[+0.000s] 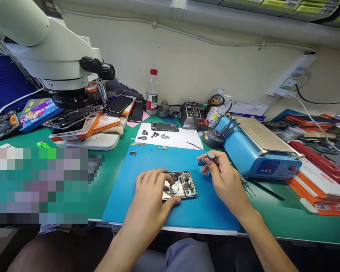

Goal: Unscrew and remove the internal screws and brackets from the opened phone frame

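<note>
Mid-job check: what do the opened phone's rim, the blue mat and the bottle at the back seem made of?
Opened phone: rim probably smooth metal, from its thin, pale sheen; coating unclear.
Blue mat: likely rubber or silicone, matte, from its even colour and lack of sharp glare.
Bottle: probably glossy plastic, clear and see-through, with a red cap.

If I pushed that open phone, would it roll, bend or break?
The open phone would probably slide rather than roll, since it's thin and looks flat on the blue mat. Its straight edges suggest it's stiff, not floppy. With its insides uncovered, it might break easily.
</note>
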The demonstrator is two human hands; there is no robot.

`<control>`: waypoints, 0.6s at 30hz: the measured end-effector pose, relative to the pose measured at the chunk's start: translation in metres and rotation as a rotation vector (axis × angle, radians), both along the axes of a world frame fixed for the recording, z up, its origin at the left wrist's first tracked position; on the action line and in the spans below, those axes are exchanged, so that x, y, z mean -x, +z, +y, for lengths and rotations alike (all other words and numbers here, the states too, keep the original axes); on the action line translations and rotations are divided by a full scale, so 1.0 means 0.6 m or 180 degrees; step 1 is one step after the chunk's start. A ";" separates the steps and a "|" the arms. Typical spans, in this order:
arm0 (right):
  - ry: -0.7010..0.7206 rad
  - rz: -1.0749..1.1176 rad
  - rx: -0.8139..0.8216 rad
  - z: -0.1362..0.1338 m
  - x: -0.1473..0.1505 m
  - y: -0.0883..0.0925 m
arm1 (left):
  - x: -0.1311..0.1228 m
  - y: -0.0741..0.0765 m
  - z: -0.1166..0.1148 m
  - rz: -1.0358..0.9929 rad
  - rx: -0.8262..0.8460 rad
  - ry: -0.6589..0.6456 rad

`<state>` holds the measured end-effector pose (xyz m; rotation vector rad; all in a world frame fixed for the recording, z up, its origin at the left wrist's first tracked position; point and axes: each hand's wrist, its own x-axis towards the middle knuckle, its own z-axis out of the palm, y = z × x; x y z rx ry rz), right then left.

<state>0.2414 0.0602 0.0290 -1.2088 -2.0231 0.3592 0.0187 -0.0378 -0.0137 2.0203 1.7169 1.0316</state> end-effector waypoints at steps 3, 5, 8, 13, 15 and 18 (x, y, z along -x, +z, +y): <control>-0.0015 -0.0095 -0.0149 0.000 0.004 -0.007 | 0.000 -0.001 0.002 0.0004 -0.0010 -0.0016; 0.0017 -0.0293 -0.0310 -0.003 0.007 -0.010 | 0.001 -0.004 0.002 0.0011 -0.0028 -0.0008; -0.0063 -0.0726 -0.0581 -0.007 0.003 -0.010 | 0.001 -0.010 0.002 0.0039 -0.0084 0.0030; -0.0771 -0.1443 -0.0767 0.006 -0.045 -0.014 | 0.001 -0.017 -0.001 0.0070 -0.0161 0.0029; -0.0950 -0.1626 -0.0751 0.012 -0.072 -0.016 | 0.002 -0.019 -0.001 0.0093 -0.0174 0.0025; -0.1045 -0.1749 -0.0697 0.011 -0.111 -0.012 | 0.002 -0.020 0.001 0.0109 -0.0138 0.0004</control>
